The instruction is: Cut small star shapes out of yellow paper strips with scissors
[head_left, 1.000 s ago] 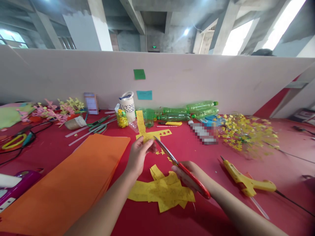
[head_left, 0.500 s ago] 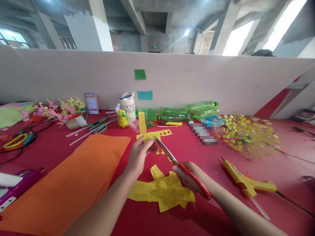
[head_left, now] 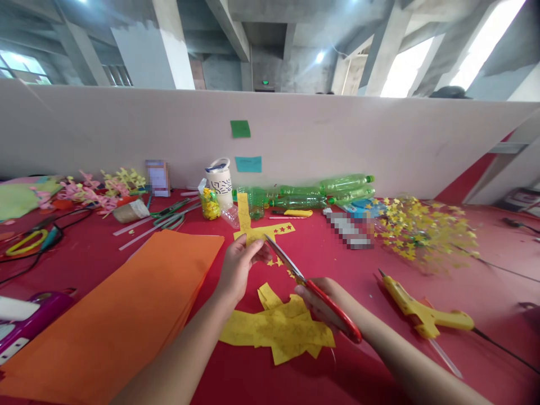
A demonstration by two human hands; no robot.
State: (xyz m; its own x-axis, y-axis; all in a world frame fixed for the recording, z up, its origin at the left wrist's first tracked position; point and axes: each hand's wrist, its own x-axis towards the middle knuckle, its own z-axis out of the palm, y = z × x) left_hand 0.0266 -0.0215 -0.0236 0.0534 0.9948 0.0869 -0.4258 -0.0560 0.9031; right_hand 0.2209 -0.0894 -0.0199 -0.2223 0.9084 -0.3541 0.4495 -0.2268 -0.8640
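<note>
Left hand (head_left: pixel 238 267) pinches yellow strip (head_left: pixel 244 215) over bench (head_left: pixel 358 273); right hand (head_left: pixel 327 301) grips red-handled scissors (head_left: pixel 313 287), tips near your thumb (head_left: pixel 255 246). Blade slip could nick you; strip flexing could skew cut.

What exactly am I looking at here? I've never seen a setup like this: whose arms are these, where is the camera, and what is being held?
There is no machine: these are one person's bare hands. The view comes from a camera worn on the head, looking forward and down. The left hand pinches some yellow material. The right hand holds red-handled scissors, their tips close to that material; contact is hard to tell. On the red tabletop lie a pile of yellow pieces, orange sheets, a yellow glue gun and green bottles along the back.
</note>
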